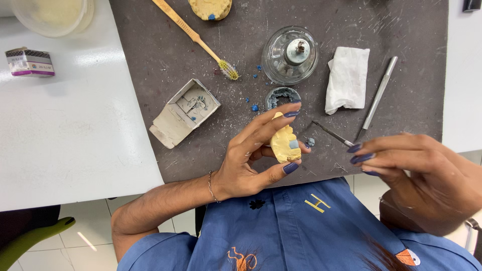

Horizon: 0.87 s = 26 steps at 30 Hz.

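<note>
A single camera worn on the head looks almost straight down from close above. The person's blue shirt (301, 226) fills the 6 o'clock edge, and the far side of the bench (65, 130) runs out at 12 o'clock. The hands sit near centre, close to the lens, the grey mat (401, 110) beyond them.

Toothbrush (196, 37), glass burner (290, 55), tissue (347, 79), open box (185, 112) on mat (150, 60)
</note>
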### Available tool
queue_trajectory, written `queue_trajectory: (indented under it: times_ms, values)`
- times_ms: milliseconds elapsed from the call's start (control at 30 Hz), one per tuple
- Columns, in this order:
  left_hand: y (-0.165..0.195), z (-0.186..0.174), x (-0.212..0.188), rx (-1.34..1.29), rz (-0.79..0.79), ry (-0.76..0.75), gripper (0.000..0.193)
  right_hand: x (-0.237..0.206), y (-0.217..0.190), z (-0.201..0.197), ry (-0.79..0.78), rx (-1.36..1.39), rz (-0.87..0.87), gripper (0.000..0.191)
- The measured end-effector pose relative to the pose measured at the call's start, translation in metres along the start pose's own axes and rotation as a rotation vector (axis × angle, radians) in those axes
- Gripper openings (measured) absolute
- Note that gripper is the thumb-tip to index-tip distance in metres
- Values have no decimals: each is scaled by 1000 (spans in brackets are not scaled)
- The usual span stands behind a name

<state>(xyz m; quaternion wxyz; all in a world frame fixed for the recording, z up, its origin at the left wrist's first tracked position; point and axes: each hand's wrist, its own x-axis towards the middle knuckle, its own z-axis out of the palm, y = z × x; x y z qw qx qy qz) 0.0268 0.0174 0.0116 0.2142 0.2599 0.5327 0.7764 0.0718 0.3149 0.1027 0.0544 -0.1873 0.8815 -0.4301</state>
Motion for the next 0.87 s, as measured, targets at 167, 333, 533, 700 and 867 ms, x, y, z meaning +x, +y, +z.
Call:
queue_trajectory:
  times_ms: [167,333,533,700,867]
  values:
    - [1,-4,-3,-124,-47,-2,71,19,-19,50,409,-83,149,33]
    - [7,-7,-3,-118,-78,-31,71,48,-2,56,4,-175,205,20]
    - [6,-11,-2,-96,-35,-57,70,10,-8,63,366,518,128,10]
    - [8,-16,-3,158,82,-108,67,1,6,74,525,569,29,10]
    - [5,-17,-4,182,73,-139,65,9,11,78,391,616,-94,14]
